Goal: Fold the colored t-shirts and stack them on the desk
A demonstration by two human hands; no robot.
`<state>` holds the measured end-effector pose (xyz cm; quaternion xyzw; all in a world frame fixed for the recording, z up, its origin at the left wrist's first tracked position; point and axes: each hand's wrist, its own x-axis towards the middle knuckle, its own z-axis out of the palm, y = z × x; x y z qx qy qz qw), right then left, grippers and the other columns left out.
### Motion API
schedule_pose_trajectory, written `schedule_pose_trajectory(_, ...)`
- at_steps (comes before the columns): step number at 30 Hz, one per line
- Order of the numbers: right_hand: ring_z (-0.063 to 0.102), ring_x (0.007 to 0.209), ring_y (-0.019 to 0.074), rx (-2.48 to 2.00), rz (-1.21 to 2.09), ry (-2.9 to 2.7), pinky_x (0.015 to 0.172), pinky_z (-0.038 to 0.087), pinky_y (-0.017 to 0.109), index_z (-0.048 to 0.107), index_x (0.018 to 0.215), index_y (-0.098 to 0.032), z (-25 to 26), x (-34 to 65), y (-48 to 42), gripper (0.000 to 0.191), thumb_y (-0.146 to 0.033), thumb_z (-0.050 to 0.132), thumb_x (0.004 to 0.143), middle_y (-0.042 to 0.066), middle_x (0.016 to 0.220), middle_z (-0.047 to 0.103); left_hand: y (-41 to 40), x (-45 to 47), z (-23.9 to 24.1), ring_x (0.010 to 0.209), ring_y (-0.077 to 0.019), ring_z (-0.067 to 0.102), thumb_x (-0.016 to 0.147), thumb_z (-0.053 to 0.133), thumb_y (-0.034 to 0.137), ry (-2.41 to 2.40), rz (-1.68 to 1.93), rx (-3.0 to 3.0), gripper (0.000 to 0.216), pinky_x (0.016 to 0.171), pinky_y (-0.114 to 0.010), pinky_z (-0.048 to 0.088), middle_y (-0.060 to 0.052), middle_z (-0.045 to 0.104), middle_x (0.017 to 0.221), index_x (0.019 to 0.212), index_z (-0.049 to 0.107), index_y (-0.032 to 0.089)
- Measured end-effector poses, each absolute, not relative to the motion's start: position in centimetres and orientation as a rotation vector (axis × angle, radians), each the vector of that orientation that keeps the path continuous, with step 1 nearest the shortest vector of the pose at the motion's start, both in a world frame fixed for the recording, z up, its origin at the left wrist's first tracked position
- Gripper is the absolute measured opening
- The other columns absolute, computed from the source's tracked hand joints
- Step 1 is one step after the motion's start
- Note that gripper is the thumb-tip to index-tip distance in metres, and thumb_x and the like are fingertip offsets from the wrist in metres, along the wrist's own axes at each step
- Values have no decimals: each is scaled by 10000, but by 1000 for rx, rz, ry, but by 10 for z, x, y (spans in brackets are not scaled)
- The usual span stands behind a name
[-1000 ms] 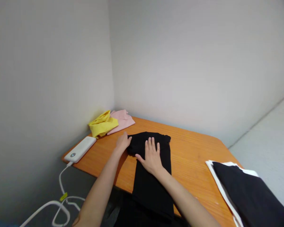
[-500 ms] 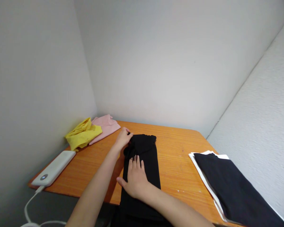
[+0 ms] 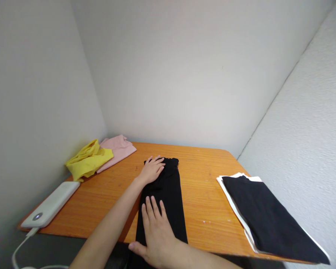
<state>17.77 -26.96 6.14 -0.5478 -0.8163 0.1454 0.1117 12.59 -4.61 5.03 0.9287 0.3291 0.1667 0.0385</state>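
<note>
A long black garment [image 3: 172,198], its far end gathered like an elastic waistband, lies lengthwise on the wooden table [image 3: 201,179] and hangs over the front edge. It looks like a pair of trousers folded into a strip. My left hand [image 3: 152,170] rests on the gathered far end with fingers spread. Nearer to me, my right hand [image 3: 156,231] presses flat on the cloth, fingers apart and thumb out to the left. Neither hand grips the fabric. The part of the garment under my hands and below the table edge is hidden.
At the back left, a yellow cloth [image 3: 89,160] overlaps a pink cloth [image 3: 119,149]. A white power bank [image 3: 52,205] with a plugged-in cable [image 3: 22,243] lies at the left edge. On the right, a folded black cloth [image 3: 268,220] lies on white cloth [image 3: 236,211]. Walls border the table.
My left hand has let go of the garment's far left corner and now lies flat on top. The bunched left edge is straighter. My right hand has slid toward me.
</note>
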Motion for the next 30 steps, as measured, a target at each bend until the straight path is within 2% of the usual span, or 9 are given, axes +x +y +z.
schedule_pose_trajectory(3, -110, 1427, 382, -1594, 434, -2408, 1108, -43, 678, 141, 1535, -113, 65, 179, -273, 907, -718, 338, 890, 154, 1561, -43, -39, 134, 46, 1393, -201, 346, 956, 399, 395, 1016, 511, 2928, 372, 1171, -452, 167, 3, 500, 1443, 1245, 619, 312)
schedule_pose_trajectory(7, -115, 1416, 410, -1562, 489, -2428, 1067, -59, 723, 161, 1539, -195, 71, 182, -280, 921, -766, 369, 847, 143, 1560, -67, -45, 146, 28, 1381, -307, 356, 950, 363, 330, 1238, 619, 2919, 437, 1140, -583, 150, -138, 494, 1432, 1292, 594, 186)
schedule_pose_trajectory(9, -120, 1413, 414, -1542, 512, -2435, 1066, -58, 722, 161, 1540, -206, 75, 184, -283, 949, -786, 389, 825, 147, 1558, -79, -48, 150, 27, 1372, -322, 367, 943, 363, 309, 1269, 642, 2922, 440, 1137, -601, 146, -159, 505, 1417, 1286, 596, 162)
schedule_pose_trajectory(13, -110, 1422, 389, -1471, 629, -2430, 1094, -42, 690, 117, 1544, -183, 85, 191, -287, 964, -783, 373, 834, 142, 1566, -32, -51, 156, 42, 1387, -274, 358, 948, 350, 265, 1102, 636, 2995, 433, 1166, -551, 127, -138, 482, 1442, 1311, 564, 166)
schedule_pose_trajectory(16, -79, 1434, 360, -1493, 691, -2389, 1137, -12, 629, 127, 1542, -157, 88, 203, -289, 942, -758, 363, 857, 140, 1571, 28, -50, 165, 53, 1413, -160, 316, 978, 332, 325, 803, 551, 3077, 419, 1191, -382, 149, -36, 448, 1484, 1335, 537, 246)
schedule_pose_trajectory(18, -102, 1426, 376, -1598, 653, -2335, 1128, -26, 644, 175, 1538, -191, 85, 213, -290, 915, -754, 392, 850, 120, 1575, 18, -46, 172, 52, 1417, -116, 300, 980, 339, 389, 673, 473, 3092, 426, 1184, -313, 154, 9, 439, 1490, 1358, 508, 290)
schedule_pose_trajectory(24, -140, 1396, 442, -1707, 676, -2288, 1087, -36, 702, 187, 1532, -292, 72, 225, -298, 1025, -808, 539, 720, 95, 1560, -119, -32, 192, 31, 1424, -195, 304, 952, 349, 459, 796, 367, 2959, 566, 1170, -411, 183, -108, 358, 1524, 1449, 388, 190)
schedule_pose_trajectory(27, -150, 1406, 415, -1686, 663, -2276, 1105, -41, 672, 181, 1532, -298, 75, 229, -304, 988, -760, 564, 748, 76, 1572, -116, -34, 192, 39, 1432, -167, 280, 948, 367, 462, 783, 396, 2883, 558, 1179, -367, 163, -80, 354, 1531, 1442, 398, 203)
schedule_pose_trajectory(30, -99, 1440, 352, -1620, 734, -2314, 1158, 22, 584, 141, 1541, -269, 77, 245, -312, 1010, -687, 620, 757, 76, 1592, -56, -51, 172, 60, 1461, -153, 190, 986, 288, 432, 857, 557, 2783, 546, 1193, -369, 134, -61, 274, 1570, 1479, 325, 202)
